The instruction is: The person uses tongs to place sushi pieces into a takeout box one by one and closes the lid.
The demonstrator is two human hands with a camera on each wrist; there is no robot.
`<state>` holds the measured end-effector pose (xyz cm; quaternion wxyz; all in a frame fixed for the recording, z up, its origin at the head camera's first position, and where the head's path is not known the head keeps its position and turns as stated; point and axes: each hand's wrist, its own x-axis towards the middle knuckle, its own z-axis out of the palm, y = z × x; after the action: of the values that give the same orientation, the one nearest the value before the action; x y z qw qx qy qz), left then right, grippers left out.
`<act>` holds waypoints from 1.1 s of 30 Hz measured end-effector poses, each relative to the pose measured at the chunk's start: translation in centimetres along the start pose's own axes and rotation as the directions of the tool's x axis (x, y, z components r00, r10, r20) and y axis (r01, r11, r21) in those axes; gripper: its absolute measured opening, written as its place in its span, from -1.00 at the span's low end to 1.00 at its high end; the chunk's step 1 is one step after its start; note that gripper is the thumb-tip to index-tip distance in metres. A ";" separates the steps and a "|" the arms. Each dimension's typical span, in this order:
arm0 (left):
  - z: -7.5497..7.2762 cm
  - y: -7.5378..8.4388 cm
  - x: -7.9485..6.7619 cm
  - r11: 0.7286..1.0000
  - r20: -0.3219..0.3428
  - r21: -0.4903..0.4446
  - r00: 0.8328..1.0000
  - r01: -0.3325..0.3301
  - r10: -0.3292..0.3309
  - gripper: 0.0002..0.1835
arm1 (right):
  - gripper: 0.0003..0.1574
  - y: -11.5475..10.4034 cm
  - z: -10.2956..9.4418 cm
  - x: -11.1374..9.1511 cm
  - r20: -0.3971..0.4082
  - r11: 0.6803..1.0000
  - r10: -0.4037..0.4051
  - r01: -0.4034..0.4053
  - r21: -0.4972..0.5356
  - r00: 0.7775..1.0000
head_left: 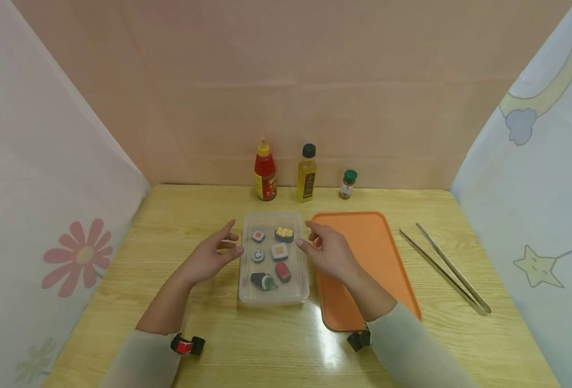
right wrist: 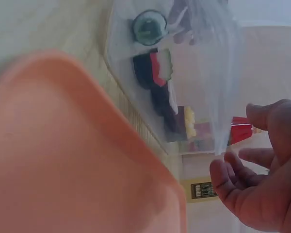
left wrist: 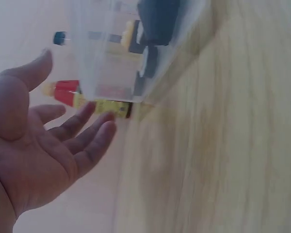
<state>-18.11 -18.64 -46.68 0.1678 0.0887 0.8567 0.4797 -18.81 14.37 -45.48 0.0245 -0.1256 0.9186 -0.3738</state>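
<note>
A clear lidded plastic box [head_left: 272, 297] lies on the table with several toy sushi pieces inside, among them a dark cone-shaped roll [head_left: 262, 281], a red-topped piece [head_left: 283, 271] and a yellow-topped piece [head_left: 284, 234]. Beside its left wall, my left hand [head_left: 210, 257] has its fingers spread loosely; the left wrist view shows a gap to the box. My right hand [head_left: 332, 252] hovers at the right wall, fingers loosely bent and holding nothing. Whether its fingertips touch the box, I cannot tell.
Right of the box lies an orange tray [head_left: 370, 237], partly under my right forearm. Metal tongs [head_left: 448, 269] rest farther right. Along the back edge stand a red sauce bottle [head_left: 265, 175], an oil bottle [head_left: 307, 175] and a small green-capped jar [head_left: 347, 185].
</note>
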 end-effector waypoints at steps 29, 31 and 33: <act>4.4 -0.7 7.5 0.949 -0.438 -0.315 0.889 -0.013 -0.133 -0.51 | -0.31 1.1 3.5 6.0 0.077 0.965 0.162 -0.174 0.196 0.984; 4.5 -0.6 7.7 0.936 -0.447 -0.350 0.883 -0.029 -0.140 -0.53 | -0.34 0.9 3.4 6.0 0.072 0.961 0.176 -0.187 0.205 0.982; 4.6 -0.6 7.9 0.928 -0.450 -0.371 0.882 -0.039 -0.143 -0.54 | -0.36 0.8 3.3 6.0 0.068 0.959 0.187 -0.197 0.205 0.980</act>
<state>-23.71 -12.80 -50.99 -0.0176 -0.0863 0.7679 0.6345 -24.34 11.15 -48.13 0.0960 -0.0416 0.8807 -0.4619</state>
